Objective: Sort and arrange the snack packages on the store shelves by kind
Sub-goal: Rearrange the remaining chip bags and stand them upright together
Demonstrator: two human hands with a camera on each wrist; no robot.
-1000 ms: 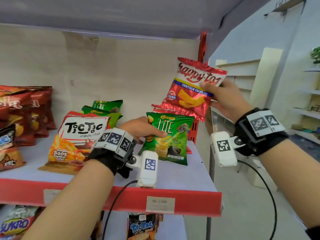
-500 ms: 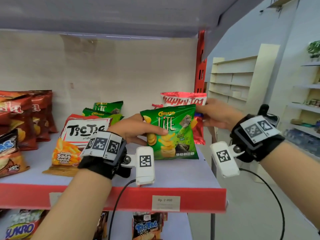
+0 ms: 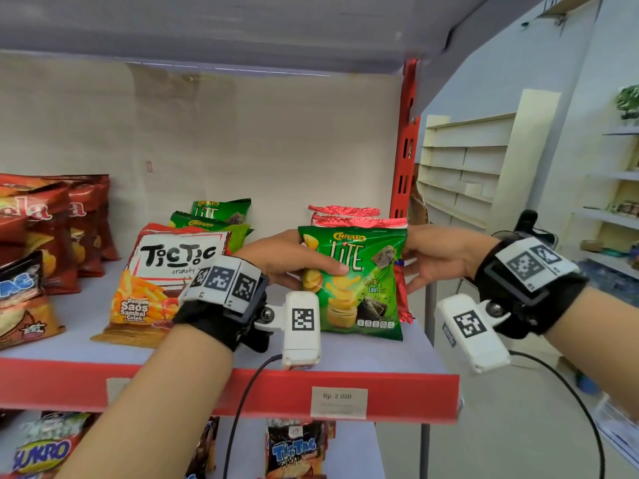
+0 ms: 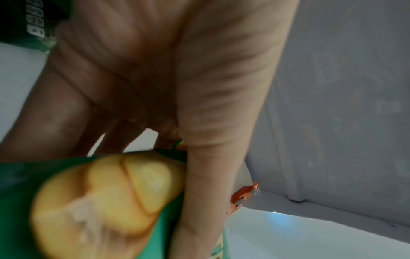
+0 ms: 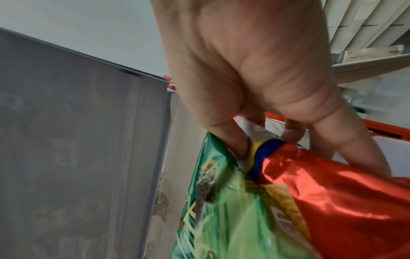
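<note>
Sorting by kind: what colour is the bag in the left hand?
Green, the Chitato Lite bag held by the left hand; clearest in the head view.

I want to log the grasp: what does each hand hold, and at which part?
The left hand pinches the green Chitato Lite bag at its left edge. The right hand grips the red bag behind it, near the top right edge.

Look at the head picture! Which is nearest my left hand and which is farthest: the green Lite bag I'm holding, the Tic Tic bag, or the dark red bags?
1. Green Lite bag: in the left hand itself, right of the wrist.
2. Tic Tic bag: just left of that hand, lying on the shelf.
3. Dark red bags: far left, standing at the back.
</note>
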